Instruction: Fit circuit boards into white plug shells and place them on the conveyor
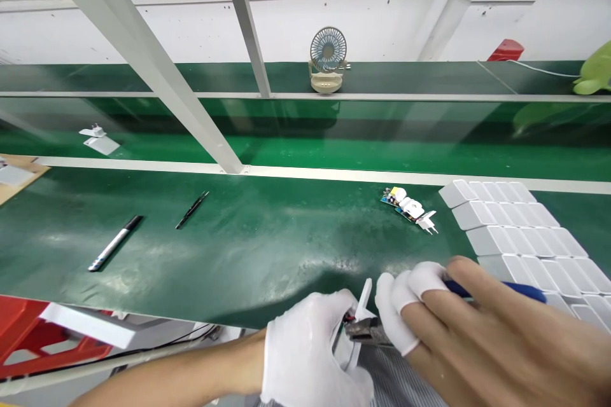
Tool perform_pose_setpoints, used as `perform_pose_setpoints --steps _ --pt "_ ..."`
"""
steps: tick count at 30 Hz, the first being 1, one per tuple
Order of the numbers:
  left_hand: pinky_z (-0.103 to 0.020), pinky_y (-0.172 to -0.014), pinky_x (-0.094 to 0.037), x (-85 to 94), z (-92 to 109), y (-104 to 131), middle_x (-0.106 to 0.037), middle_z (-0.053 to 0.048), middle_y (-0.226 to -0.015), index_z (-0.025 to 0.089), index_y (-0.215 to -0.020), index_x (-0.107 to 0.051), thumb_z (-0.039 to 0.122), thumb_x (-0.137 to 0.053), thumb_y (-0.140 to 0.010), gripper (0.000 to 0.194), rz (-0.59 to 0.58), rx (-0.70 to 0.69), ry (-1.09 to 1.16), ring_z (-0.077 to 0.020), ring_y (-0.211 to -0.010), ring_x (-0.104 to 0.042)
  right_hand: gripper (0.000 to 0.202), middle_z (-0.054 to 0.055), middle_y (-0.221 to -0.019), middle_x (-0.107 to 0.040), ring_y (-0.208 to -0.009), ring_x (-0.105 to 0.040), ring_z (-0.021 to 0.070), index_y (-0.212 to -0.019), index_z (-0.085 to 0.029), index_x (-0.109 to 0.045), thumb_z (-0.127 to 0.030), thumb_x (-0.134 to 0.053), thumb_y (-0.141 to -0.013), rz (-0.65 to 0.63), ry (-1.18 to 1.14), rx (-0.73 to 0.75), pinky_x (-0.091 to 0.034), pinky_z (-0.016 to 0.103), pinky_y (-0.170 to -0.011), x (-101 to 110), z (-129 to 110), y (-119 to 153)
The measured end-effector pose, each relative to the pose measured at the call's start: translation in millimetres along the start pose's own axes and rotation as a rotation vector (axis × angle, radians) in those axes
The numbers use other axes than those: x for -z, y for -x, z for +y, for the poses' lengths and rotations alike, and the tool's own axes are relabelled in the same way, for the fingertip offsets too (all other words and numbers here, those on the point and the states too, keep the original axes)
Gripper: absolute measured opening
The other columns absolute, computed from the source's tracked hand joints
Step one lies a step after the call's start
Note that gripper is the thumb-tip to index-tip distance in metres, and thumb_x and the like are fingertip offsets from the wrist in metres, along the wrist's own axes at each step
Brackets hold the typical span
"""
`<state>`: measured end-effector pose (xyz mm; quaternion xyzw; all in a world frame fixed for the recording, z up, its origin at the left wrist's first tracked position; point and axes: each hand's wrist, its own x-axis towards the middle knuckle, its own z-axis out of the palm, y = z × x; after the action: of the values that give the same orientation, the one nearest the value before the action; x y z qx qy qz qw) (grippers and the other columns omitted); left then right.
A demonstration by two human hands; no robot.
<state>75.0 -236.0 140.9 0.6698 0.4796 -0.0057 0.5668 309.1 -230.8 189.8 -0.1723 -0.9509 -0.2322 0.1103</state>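
Observation:
My left hand [312, 350], in a white glove, is closed around a white plastic adapter housing [352, 346] at the bench's near edge. A bit of red wire and a green board edge show inside it. My right hand [443, 311], with white covers on some fingers, grips pliers with blue handles [518, 291]. The metal jaws of the pliers touch the housing beside a raised white piece. Whether the jaws are closed on a part I cannot tell. Beyond my hands lie small circuit boards with white plug parts [410, 206].
Rows of white housings [513, 222] stand at right. A marker [115, 243] and black tweezers [191, 210] lie on the green bench at left. A slanted metal post [191, 108] rises from the bench. On the back shelf stands a small fan [328, 57].

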Motion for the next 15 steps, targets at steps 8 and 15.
perform_pose_setpoints --steps 8,15 --pt "-0.021 -0.061 -0.044 -5.0 -13 -4 -0.061 0.006 -0.083 0.021 -0.094 -0.058 0.021 -0.071 -0.066 0.031 -0.055 -0.102 0.062 -0.0112 -0.071 -0.052 0.019 0.005 -0.085 -0.068 -0.076 -0.053 0.0241 -0.088 -0.021 -0.066 -0.036 -0.059 -0.077 -0.083 -0.043 0.091 -0.039 0.047 -0.072 -2 -4 -5" --pt "-0.023 -0.069 -0.047 -6.7 -22 -13 -0.058 0.006 -0.079 0.019 -0.09 -0.06 0.022 -0.072 -0.069 0.025 -0.109 -0.201 0.085 -0.0115 -0.074 -0.053 0.016 0.003 -0.076 -0.066 -0.069 -0.051 0.0213 -0.083 -0.02 -0.066 -0.033 -0.057 -0.078 -0.052 0.018 0.09 -0.037 0.045 -0.067 2 0 -17"
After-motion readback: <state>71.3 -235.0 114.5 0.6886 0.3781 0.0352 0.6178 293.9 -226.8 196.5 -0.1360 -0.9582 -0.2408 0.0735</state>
